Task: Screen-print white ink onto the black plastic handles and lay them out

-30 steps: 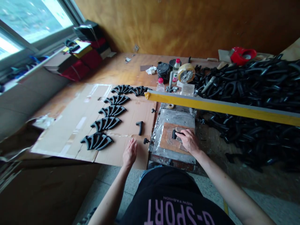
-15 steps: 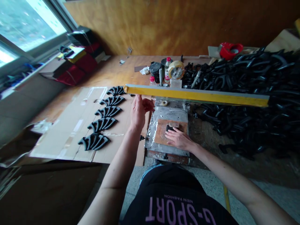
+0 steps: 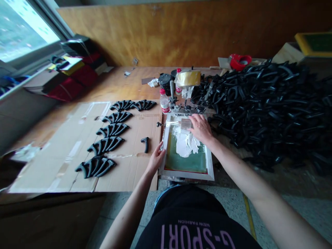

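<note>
Holding scraper (image 3: 185, 124) in right hand (image 3: 201, 128) near far edge of screen (image 3: 186, 175), left hand (image 3: 156, 158) curled on left edge, you're apparently progressing, handle rows (image 3: 113, 130) on cardboard (image 3: 59, 148) looking done, heap (image 3: 264, 103) beyond screen's right edge waiting.

Pale daylight glares from the window (image 3: 23, 29) at ten o'clock; eight o'clock sinks into shadow. The pile (image 3: 259, 103) at three glints, perhaps slightly blurred. Wide-angle stretch distorts the edges.

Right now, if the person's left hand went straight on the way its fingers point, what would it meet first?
Most likely the pale frame, at its left side: the fingertips of the left hand are right at that edge, though whether they touch it is hard to tell.
</note>
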A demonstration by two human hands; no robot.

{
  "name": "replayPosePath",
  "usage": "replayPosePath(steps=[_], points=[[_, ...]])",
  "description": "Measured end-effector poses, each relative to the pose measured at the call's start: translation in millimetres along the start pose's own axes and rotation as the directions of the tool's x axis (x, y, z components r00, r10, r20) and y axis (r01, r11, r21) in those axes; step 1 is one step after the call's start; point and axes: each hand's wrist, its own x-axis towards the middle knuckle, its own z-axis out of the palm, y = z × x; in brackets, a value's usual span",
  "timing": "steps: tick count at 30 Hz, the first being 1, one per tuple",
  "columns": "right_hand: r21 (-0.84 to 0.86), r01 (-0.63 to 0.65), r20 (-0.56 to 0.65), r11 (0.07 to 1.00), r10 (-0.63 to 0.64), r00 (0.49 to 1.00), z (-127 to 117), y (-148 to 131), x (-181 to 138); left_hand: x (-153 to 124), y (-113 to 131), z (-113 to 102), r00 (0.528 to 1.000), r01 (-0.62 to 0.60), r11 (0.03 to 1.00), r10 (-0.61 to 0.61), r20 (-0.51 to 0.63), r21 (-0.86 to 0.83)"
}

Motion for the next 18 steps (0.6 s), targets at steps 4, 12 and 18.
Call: replayPosePath(steps=[4,12,18], points=[[0.012,0.03,0.265,0.999,-0.032,0.964,8.6,-19.3,4.6,7.0,-9.6,0.3,0.999,-0.023,0.999,0.024,-0.022,0.038],[-0.142,-0.011,0.187,0.99,0.038,0.982,26.3,-17.0,-26.8,6.1,-15.3,0.3,0.999,-0.015,0.997,0.018,-0.038,0.071],[-0.008,0.386,0.212,0.922,-0.376,0.902,23.8,-28.5,-75.9,7.5,-17.3,-1.8,1.0,-0.017,0.996,0.019,-0.021,0.093]])
